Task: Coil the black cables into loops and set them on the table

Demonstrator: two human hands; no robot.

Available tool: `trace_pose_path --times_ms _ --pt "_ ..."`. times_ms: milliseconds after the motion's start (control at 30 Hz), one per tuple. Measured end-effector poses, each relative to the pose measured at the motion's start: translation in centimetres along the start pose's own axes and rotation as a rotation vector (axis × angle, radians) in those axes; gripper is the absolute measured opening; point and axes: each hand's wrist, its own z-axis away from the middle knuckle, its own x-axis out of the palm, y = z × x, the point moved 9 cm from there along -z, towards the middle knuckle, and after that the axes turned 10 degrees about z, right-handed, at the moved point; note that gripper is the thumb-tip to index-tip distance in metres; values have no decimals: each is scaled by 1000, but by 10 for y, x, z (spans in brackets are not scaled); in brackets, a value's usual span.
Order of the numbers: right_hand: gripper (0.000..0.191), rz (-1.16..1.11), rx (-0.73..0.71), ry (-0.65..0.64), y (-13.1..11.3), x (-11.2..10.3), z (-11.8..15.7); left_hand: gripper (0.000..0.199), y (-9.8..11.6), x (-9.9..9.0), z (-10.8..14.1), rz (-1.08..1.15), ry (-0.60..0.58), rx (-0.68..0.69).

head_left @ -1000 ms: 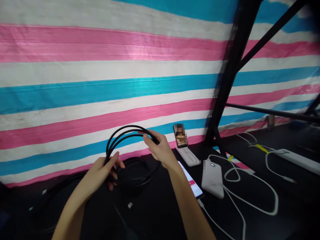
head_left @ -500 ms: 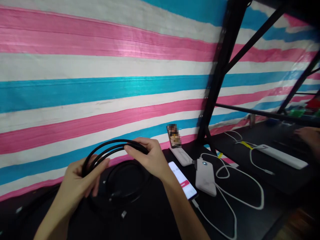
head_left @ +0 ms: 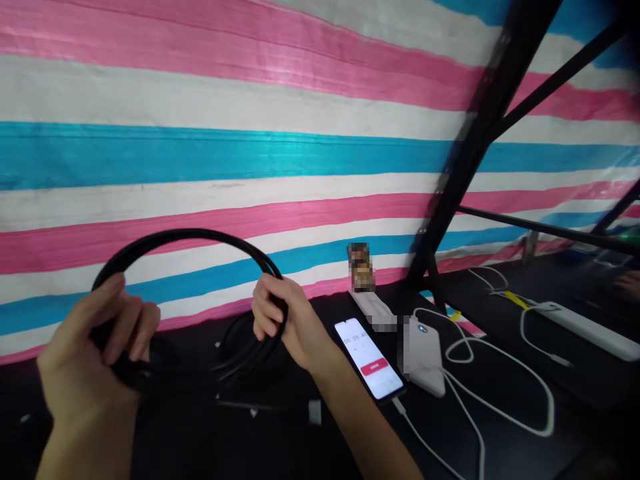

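A coil of black cable (head_left: 195, 235) is held up in a wide loop above the black table. My left hand (head_left: 107, 333) grips the loop's left side, fingers curled round it. On the right side of the loop, my right hand (head_left: 283, 313) is closed on the cable, thumb on top. More black cable (head_left: 245, 340) lies on the table behind and below the held coil, close to my right hand. Part of the lower loop is lost against the dark tabletop.
Right of my right forearm lie a lit phone (head_left: 373, 363), a white power bank (head_left: 425, 357) and looping white cables (head_left: 543, 400). Another phone (head_left: 361, 267) leans behind them. A black metal frame (head_left: 470, 153), a white power strip (head_left: 590, 327) and another person's hand (head_left: 629, 283) are further right.
The coil has been spread into a wider, rounder loop and raised. My left hand has moved left and nearer, and my right hand's fingers have curled round the cable. The view has shifted left.
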Motion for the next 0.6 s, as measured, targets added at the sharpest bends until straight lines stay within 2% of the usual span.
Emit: trace_pose_path --times_ms 133,200,333,467,533,600 --pt "34 -170 19 -174 10 16 -7 29 -2 -3 -3 144 65 66" --pt "42 -196 35 -203 12 18 -7 28 -9 -8 -4 213 127 59" --pt "59 -179 53 -88 8 10 -3 32 -23 -17 -3 331 224 -8" --pt "72 -185 -52 6 -1 12 4 38 -56 -18 1 445 261 -335" --pt "67 -163 -94 38 -1 14 4 40 -66 -19 3 482 284 -400" --pt "48 -70 -128 83 2 12 3 40 -67 -20 4 483 300 -335"
